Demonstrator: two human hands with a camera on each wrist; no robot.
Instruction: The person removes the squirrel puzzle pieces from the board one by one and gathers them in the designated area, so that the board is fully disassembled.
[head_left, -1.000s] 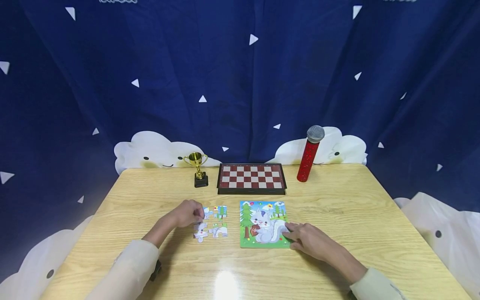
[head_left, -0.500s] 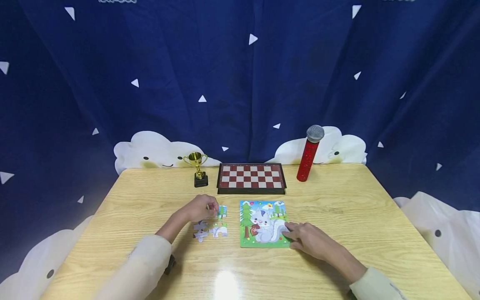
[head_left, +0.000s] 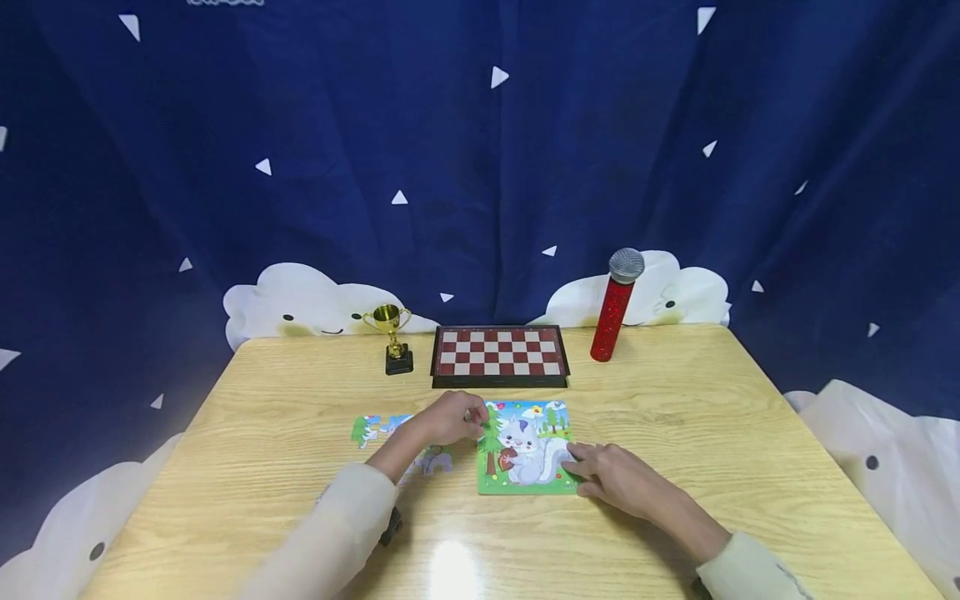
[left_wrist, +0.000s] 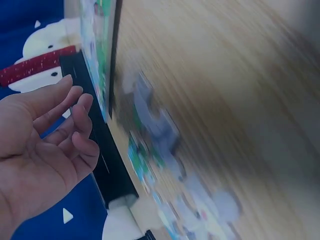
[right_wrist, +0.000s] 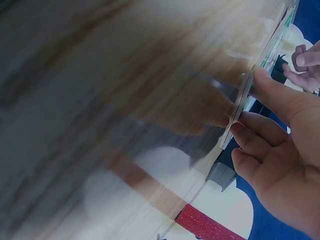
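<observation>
Rests the right hand [head_left: 613, 478], fingers relaxed, on the right edge of the board [head_left: 525, 467], flat on the counter [head_left: 675, 417]. Has the left hand [head_left: 448, 417] near the left edge, fingers loosely curled, holding nothing visible; can't make out contact. Partly hides pieces [head_left: 366, 428] behind the left forearm [head_left: 397, 454].

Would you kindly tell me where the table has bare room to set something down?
Bare tabletop lies behind the right hand, right of the microphone; left of the loose puzzle pieces; and before the squirrel picture, between the sleeves. The middle is crowded with pieces, picture, left hand and chessboard.
</observation>
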